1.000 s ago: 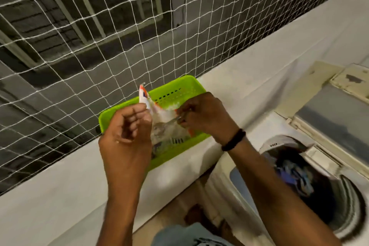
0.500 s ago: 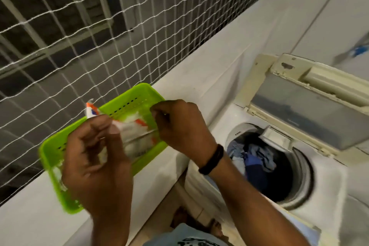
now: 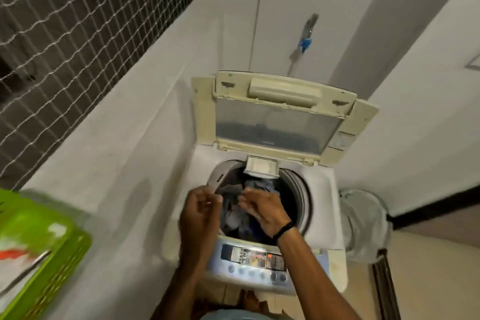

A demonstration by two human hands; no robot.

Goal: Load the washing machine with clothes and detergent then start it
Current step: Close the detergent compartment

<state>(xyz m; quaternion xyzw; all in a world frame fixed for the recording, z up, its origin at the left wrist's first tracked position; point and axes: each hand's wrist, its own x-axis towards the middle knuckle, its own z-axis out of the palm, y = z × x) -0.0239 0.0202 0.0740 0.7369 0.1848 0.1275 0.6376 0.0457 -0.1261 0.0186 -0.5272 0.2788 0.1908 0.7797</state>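
A top-loading washing machine (image 3: 320, 189) stands open with its lid (image 3: 275, 122) raised at the back. Blue and dark clothes (image 3: 259, 186) lie in the drum. My left hand (image 3: 200, 212) and my right hand (image 3: 263, 212) hover over the near-left part of the drum, fingers pinched toward each other. Between them is a pale, blurred detergent sachet (image 3: 232, 212), hard to separate from the clothes beneath. The control panel (image 3: 254, 260) with a row of round buttons runs along the machine's front edge, below my wrists.
A green basket (image 3: 65, 267) holding white and orange packets (image 3: 15, 254) sits on the white ledge (image 3: 117, 163) at lower left. Rope netting (image 3: 78, 21) covers the opening above. A grey bag (image 3: 363, 221) stands right of the machine, and a tap (image 3: 307, 36) is on the back wall.
My view has swung right from the basket to the machine. Both hands have carried the sachet away from the basket and now hold it over the open drum.
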